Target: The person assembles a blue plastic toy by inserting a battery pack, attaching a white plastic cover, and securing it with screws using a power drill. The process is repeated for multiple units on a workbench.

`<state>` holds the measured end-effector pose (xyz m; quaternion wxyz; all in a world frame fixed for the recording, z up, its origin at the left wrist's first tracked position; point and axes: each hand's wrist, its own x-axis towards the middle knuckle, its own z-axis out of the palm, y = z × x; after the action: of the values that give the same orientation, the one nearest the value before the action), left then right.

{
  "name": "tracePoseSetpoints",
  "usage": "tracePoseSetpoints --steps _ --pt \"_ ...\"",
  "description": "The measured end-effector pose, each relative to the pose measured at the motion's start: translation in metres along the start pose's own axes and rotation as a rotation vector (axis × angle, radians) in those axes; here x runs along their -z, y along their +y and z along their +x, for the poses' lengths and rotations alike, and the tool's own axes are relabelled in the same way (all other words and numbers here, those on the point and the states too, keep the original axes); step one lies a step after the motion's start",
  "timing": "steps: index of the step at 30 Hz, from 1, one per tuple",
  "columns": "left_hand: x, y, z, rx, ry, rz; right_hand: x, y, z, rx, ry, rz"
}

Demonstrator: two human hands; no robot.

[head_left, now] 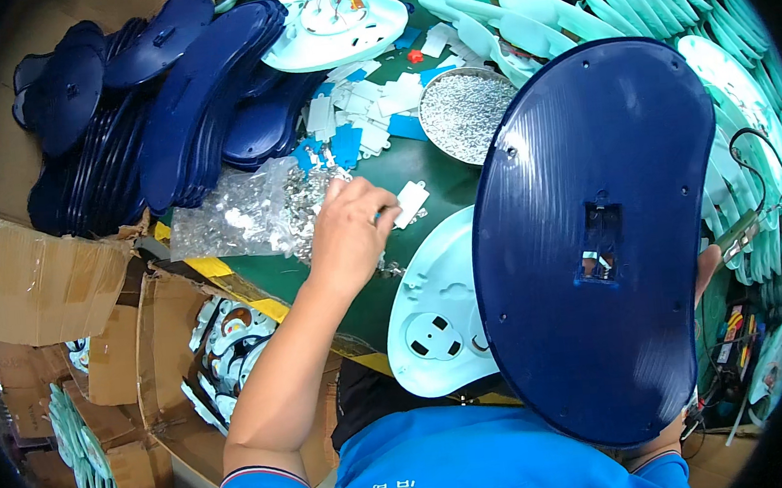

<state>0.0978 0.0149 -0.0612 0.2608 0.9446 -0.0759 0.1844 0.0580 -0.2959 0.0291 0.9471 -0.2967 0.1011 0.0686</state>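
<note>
The glossy, finely streaked, kidney-shaped navy panel (542, 166) was raised at the tabletop (440, 170); its rectangular recess (604, 218) lay uncovered with bright metal (591, 265) at one end, so work there looked partly done. The left hand (352, 224) curled over loose metal pieces (302, 205) beside a crinkled plastic bag (230, 216), its grip unclear; the right hand (708, 270), mostly hidden behind the panel, couldn't be read
</note>
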Motion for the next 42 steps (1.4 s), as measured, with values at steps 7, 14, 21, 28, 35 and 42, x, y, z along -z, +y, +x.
tracePoseSetpoints --steps 7,14,21,28,35,42 --pt "-0.031 -0.006 0.013 -0.199 -0.163 0.05 0.005 0.004 0.002 -0.035 0.047 0.011" --pt "-0.01 0.025 0.024 0.227 -0.002 -0.612 0.014 0.002 0.003 -0.161 -0.002 0.012" --pt "0.005 0.101 0.018 -0.431 -0.003 -0.385 0.032 0.005 0.011 -0.291 -0.096 -0.144" --pt "0.003 0.131 0.029 -0.174 -0.027 -0.581 0.026 0.0 0.008 -0.396 -0.247 -0.217" --pt "0.013 0.143 0.035 -0.141 -0.172 -0.518 0.036 -0.002 0.005 -0.37 -0.241 -0.164" --pt "0.019 0.146 0.032 -0.147 -0.137 -0.291 0.033 -0.005 0.001 -0.388 -0.309 -0.141"
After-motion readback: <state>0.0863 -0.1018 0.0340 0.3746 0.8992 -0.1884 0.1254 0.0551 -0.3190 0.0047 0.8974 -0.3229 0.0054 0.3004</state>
